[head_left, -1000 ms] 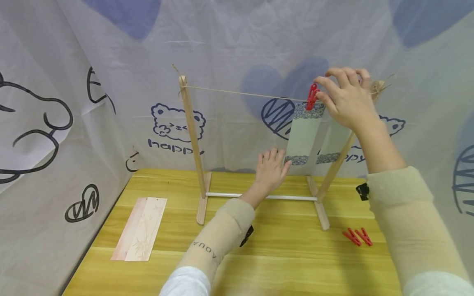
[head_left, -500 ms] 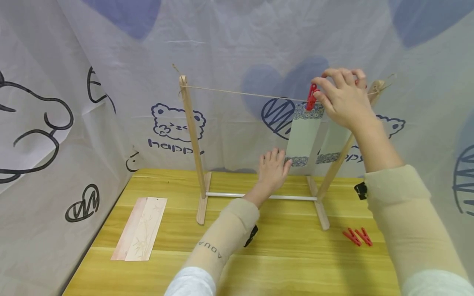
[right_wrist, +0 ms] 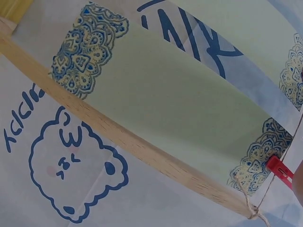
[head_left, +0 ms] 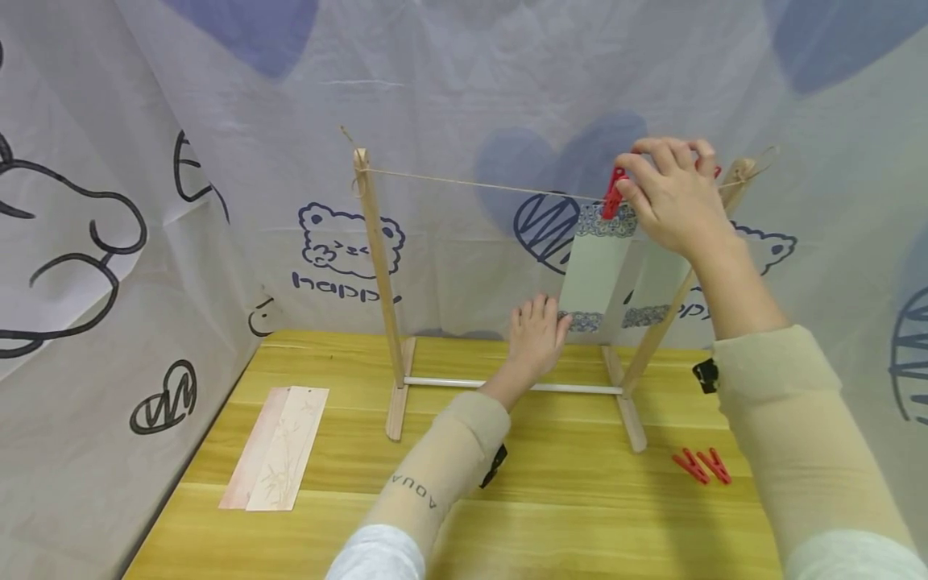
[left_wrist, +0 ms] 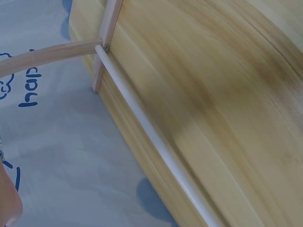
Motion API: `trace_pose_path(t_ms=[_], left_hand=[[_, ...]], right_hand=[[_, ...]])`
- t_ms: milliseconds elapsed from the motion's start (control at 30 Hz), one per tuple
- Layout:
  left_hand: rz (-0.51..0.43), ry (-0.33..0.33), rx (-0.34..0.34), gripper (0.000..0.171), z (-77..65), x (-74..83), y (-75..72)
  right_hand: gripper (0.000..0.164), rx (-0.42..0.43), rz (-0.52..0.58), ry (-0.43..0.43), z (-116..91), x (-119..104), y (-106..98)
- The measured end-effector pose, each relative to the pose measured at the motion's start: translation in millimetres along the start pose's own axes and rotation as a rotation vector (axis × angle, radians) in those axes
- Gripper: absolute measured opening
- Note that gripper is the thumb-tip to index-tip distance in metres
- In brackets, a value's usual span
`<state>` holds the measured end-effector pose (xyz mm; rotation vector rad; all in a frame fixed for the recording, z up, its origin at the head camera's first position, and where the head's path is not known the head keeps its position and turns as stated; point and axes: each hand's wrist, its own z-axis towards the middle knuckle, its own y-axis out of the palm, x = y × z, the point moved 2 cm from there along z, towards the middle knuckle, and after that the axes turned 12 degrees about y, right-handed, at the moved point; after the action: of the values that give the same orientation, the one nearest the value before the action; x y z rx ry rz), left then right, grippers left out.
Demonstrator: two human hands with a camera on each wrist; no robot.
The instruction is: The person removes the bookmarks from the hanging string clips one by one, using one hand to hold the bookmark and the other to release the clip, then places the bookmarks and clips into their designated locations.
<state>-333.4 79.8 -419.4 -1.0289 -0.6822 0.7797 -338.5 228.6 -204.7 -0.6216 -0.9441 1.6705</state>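
A pale green card with blue patterned ends point(head_left: 594, 274) hangs from a string point(head_left: 471, 184) under a red clothespin point(head_left: 613, 197). My right hand point(head_left: 677, 197) pinches this clothespin between thumb and index finger. Beside its lower end is my left hand point(head_left: 536, 334), fingers extended and holding nothing; whether it touches the card I cannot tell. A second such card point(right_wrist: 165, 99) hangs close to the right post, with its own red clothespin point(right_wrist: 280, 170); in the head view my right hand partly covers both.
The string runs between the posts of a wooden stand point(head_left: 380, 266) with a white crossbar point(head_left: 580, 388). Two red clothespins point(head_left: 702, 466) lie at the table's right. Two pale printed cards point(head_left: 275, 451) lie at the left. A patterned cloth point(head_left: 449, 97) hangs behind.
My left hand has shifted slightly right and down beside the card. My right hand stays at the clothespin, its fingers slightly lower, and the card's lower end has swung a little.
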Motion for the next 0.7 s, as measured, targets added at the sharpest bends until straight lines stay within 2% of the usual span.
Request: trace_pose_path(t_ms=[467,700], left_hand=[[-0.057,-0.004,-0.001,0.031,-0.4,-1.6,1.7],[-0.088,0.023,0.023,0.029,-1.8,-3.6,1.2]], right_hand=[[0.036,0.053,0.043,-0.023,-0.9,0.6,1.3],[0.032,0.061,0.082,-0.014,-1.8,-0.9,1.8]])
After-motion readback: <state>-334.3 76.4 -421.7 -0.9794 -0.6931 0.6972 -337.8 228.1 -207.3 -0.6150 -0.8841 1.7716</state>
